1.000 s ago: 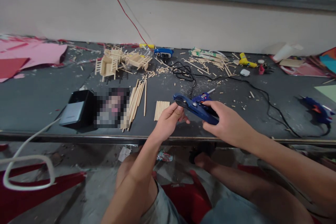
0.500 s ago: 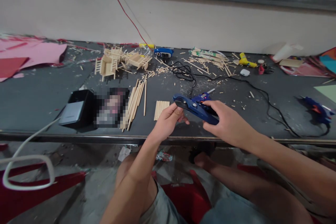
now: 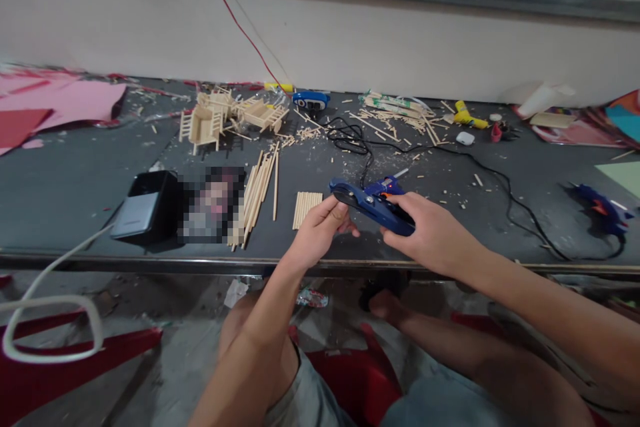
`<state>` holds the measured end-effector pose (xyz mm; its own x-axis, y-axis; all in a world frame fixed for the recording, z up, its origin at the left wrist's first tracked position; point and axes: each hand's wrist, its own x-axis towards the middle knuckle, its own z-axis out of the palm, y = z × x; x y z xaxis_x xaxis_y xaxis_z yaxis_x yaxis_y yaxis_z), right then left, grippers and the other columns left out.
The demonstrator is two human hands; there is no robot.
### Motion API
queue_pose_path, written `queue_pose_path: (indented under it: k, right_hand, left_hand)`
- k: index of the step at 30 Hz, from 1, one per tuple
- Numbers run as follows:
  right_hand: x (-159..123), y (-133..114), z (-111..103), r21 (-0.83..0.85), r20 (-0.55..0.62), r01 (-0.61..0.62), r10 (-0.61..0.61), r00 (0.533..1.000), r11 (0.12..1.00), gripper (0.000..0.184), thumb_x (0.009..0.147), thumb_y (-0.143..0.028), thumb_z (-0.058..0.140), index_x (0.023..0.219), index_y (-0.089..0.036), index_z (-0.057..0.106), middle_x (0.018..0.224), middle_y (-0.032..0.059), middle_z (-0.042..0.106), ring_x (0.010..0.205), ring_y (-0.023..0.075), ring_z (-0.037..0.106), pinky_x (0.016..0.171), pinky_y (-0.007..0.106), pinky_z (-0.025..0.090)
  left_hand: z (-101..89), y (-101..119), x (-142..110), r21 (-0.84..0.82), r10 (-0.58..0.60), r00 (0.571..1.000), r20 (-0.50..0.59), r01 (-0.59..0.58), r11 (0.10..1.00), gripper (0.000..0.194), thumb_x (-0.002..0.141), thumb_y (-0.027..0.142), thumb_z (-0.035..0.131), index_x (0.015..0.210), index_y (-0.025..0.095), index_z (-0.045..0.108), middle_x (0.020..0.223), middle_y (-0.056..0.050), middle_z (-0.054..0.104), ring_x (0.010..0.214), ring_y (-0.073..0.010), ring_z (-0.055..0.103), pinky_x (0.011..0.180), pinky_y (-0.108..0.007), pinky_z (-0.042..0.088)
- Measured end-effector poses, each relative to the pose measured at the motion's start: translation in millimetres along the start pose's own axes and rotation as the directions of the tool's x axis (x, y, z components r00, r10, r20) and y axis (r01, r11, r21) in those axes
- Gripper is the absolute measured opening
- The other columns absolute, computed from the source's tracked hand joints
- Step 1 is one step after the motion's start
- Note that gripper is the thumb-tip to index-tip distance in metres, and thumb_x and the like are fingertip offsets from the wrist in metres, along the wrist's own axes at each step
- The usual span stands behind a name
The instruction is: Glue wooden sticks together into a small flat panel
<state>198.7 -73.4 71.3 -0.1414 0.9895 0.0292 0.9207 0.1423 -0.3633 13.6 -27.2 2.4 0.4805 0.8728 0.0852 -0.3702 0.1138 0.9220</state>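
Note:
My right hand is wrapped round the handles of a blue hand cutter, which I hold above the table's front edge. The cutter's jaws point left, toward my left hand. The thumb and forefinger of that hand are pinched together right at the jaws; whatever is between them is too small or hidden to make out. A row of short wooden sticks lies side by side just behind my left hand. Farther left is a bundle of longer wooden sticks. Behind the cutter rests a blue glue gun.
Small wooden stick models stand at the back left. A phone and a black box-shaped device with a white cable are at left. Another glue gun lies at right, its black cord crossing the table. Stick scraps are scattered behind.
The cutter's handles look slightly closer together, and its dark blade sits nearer the blue jaw. My left hand has hardly moved.

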Motion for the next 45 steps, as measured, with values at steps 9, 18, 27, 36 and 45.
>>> queue_pose_path:
  k: [9, 18, 27, 36, 45]
  right_hand:
    - [12.0, 6.1, -1.4, -0.117, 0.01, 0.043, -0.042, 0.999, 0.992, 0.029, 0.079, -0.044, 0.053, 0.093, -0.02, 0.06, 0.09, 0.0056, 0.065, 0.079, 0.0224, 0.061, 0.068, 0.03, 0.042]
    - [27.4, 22.6, -4.8, -0.166, 0.078, 0.007, 0.006, 0.997, 0.986, 0.039, 0.08, -0.057, 0.046, 0.075, -0.021, 0.059, 0.072, 0.0044, 0.065, 0.064, 0.0188, 0.057, 0.057, 0.028, 0.034]
    - [36.8, 60.3, -19.1, -0.261, 0.052, -0.188, 0.208, 0.977, 0.947, 0.058, 0.077, -0.069, 0.039, 0.089, -0.019, 0.066, 0.08, 0.0099, 0.068, 0.07, 0.0258, 0.061, 0.058, 0.032, 0.038]
    - [32.1, 149.8, -24.9, -0.367, 0.023, -0.516, 0.562, 0.827, 0.774, 0.071, 0.076, -0.07, 0.04, 0.109, -0.01, 0.06, 0.1, 0.0249, 0.064, 0.081, 0.0377, 0.062, 0.058, 0.04, 0.042]
    - [19.7, 163.6, -2.2, -0.441, -0.026, -0.569, 0.624, 0.781, 0.694, 0.086, 0.082, -0.068, 0.023, 0.123, 0.003, 0.049, 0.115, 0.0375, 0.053, 0.11, 0.0463, 0.051, 0.075, 0.046, 0.036]
  left_hand:
    - [2.5, -1.5, 9.3, -0.062, -0.01, 1.0, -0.015, 0.009, 0.998, 0.027, 0.085, 0.04, 0.056, 0.071, 0.017, 0.051, 0.058, 0.006, 0.033, 0.055, -0.0081, 0.039, 0.064, -0.029, 0.052]
    - [3.0, -1.3, 23.3, -0.088, -0.074, 0.997, 0.005, 0.074, 0.993, 0.023, 0.084, 0.039, 0.057, 0.084, 0.016, 0.058, 0.057, 0.007, 0.03, 0.052, -0.0073, 0.035, 0.058, -0.026, 0.05]
    - [0.8, 9.2, 17.8, -0.051, -0.206, 0.978, 0.004, 0.206, 0.977, 0.024, 0.086, 0.04, 0.053, 0.092, 0.017, 0.057, 0.057, 0.005, 0.044, 0.051, -0.0085, 0.044, 0.049, -0.022, 0.044]
    - [-53.4, 23.6, 20.2, 0.666, 0.143, 0.913, -0.382, 0.164, 0.728, 0.028, 0.083, 0.039, 0.054, 0.088, 0.017, 0.068, 0.083, -0.004, 0.066, 0.076, -0.0158, 0.056, 0.072, -0.028, 0.042]
    - [-76.6, 18.3, 18.1, 0.956, 0.168, 0.969, -0.18, 0.132, 0.262, 0.024, 0.085, 0.025, 0.05, 0.094, 0.017, 0.071, 0.093, -0.01, 0.065, 0.084, -0.0206, 0.059, 0.081, -0.033, 0.044]
